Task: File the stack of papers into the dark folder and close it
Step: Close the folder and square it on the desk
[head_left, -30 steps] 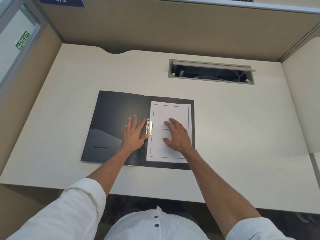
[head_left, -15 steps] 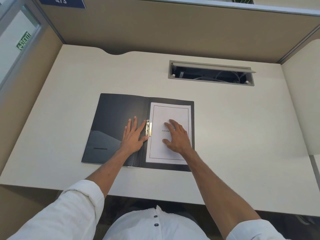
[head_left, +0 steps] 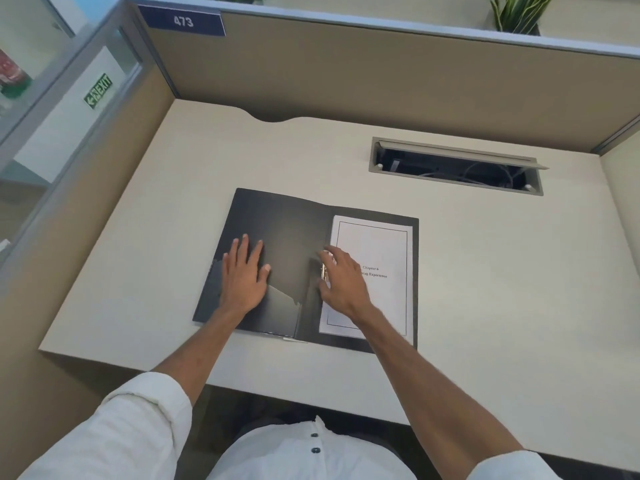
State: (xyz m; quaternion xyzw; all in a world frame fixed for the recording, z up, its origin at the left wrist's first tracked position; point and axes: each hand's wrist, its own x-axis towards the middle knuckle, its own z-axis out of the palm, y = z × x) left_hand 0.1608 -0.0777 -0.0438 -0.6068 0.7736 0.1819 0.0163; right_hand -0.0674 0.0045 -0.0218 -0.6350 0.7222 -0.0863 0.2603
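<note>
Head view, frame center: one open folder (head_left: 284, 233), one paper stack (head_left: 377, 251); left hand (head_left: 244, 275) flat, fingers spread; right hand (head_left: 343, 282) spread over one clip (head_left: 324, 271), gripping nothing.

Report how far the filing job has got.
Done: the stack of papers lies in the right half of the open dark folder. In hand: right hand at the metal clip; left hand flat on the left cover. Left: closing the folder.

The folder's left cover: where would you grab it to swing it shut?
Probably at the cover's free left edge, coming from the left side. It lies flat and hinges at the middle crease, so fingers slipped under that outer edge can lift it over the papers. The left hand already rests nearby.
</note>
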